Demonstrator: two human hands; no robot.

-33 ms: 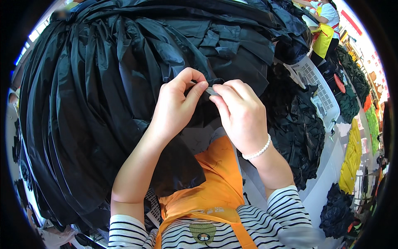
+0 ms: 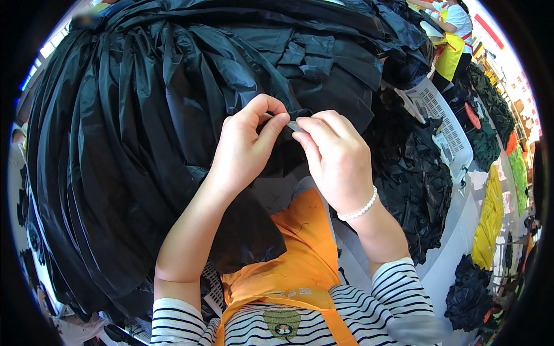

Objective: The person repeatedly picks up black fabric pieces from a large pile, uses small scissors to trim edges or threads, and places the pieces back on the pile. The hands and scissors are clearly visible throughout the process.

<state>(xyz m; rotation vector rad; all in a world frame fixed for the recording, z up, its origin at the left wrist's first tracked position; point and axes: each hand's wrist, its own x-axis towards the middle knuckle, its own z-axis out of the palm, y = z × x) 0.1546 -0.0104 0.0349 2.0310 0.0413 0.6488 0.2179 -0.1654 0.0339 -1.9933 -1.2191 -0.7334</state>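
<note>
A large heap of shiny black fabric in long folds spreads in front of me and to my left. Over its near right part, my left hand pinches an edge of the black fabric between thumb and forefinger. Close beside it, my right hand has its fingertips pressed together at the same edge. A small thin grey piece shows between the two hands; its kind cannot be made out. The fingertips of both hands nearly meet there.
A pile of black cloth pieces lies to my right, beside a white plastic basket. Yellow cloth and a dark bundle lie farther right. Another person in a yellow apron stands at the far right. An orange apron covers my lap.
</note>
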